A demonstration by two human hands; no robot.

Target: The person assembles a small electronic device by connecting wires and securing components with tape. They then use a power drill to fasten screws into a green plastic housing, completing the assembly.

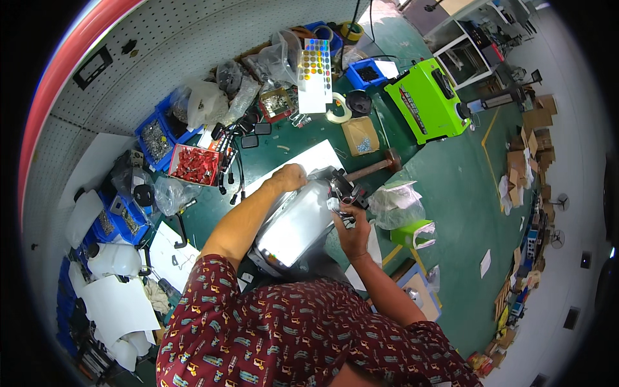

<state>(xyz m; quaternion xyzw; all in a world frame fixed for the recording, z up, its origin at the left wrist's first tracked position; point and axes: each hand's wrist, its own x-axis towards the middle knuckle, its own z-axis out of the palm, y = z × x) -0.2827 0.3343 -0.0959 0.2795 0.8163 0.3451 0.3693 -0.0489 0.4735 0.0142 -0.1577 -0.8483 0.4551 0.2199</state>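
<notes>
A silver metal housing (293, 222) with a smooth, shiny side lies tilted in front of me at the bench edge. My left hand (290, 177) is closed in a fist at its far left corner; whatever it grips is hidden. At the housing's right end sit a black part with wires (348, 188) and a small white piece (333, 204). My right hand (354, 236) is beside them with fingers curled and pinched together, on something too small to name. Just beyond lies a hammer (370, 170) with a wooden handle.
A bright green machine case (425, 102) stands at the far right of the bench. Red parts fill a box (195, 165) on the left, near black cables (235, 155). Blue bins (155, 140), plastic bags (396, 203) and a small cardboard box (361, 136) surround the work area.
</notes>
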